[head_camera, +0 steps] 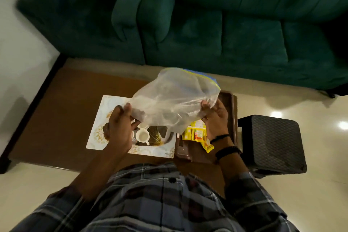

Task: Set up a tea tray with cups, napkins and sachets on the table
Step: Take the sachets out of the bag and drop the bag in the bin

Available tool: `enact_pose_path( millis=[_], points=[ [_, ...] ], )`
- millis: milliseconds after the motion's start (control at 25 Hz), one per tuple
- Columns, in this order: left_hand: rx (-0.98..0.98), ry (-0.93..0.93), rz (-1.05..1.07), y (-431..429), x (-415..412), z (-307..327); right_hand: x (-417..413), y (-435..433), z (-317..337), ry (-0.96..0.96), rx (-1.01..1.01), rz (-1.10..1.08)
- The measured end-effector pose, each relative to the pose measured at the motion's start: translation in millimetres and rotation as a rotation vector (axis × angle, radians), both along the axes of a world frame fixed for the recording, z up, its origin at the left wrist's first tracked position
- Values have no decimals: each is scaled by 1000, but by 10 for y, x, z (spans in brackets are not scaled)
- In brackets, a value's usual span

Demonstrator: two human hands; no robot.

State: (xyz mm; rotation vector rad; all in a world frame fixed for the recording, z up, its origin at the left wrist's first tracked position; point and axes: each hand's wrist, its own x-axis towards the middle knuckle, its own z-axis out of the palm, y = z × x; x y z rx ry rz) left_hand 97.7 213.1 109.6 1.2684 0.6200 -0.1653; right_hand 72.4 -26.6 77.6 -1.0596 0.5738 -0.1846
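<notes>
Both hands hold up a clear plastic zip bag [175, 100] with a blue strip along its top edge, above the table. My left hand [120, 128] grips its left side and my right hand [214, 118] its right side. Below the bag lies a white tray [98, 130] with a gold floral pattern, and on it stand small white cups [142, 135], partly hidden by my left hand. Yellow sachets [196, 133] lie on a dark brown tray [230, 111] under my right hand. The bag's contents cannot be made out.
The trays sit on a low brown wooden table [62, 111]. A dark green sofa [188, 24] runs along the far side. A black woven stool [271, 143] stands at the table's right end. Glossy pale floor surrounds everything.
</notes>
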Motion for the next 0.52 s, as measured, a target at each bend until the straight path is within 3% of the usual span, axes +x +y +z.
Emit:
enact_pose_path(
  millis=[120, 240, 320, 440, 520],
  points=[
    [-37, -53, -36, 69, -14, -65, 55, -30, 136, -92, 49, -30],
    [-249, 101, -74, 259, 117, -85, 58, -65, 226, -147, 219, 1],
    [-301, 244, -206, 354, 217, -43, 51, -103, 268, -177, 268, 71],
    [-183, 260, -503, 263, 273, 60, 38, -109, 287, -206, 226, 191],
    [-93, 126, -493, 153, 303, 121, 11, -99, 290, -184, 127, 236]
  ],
)
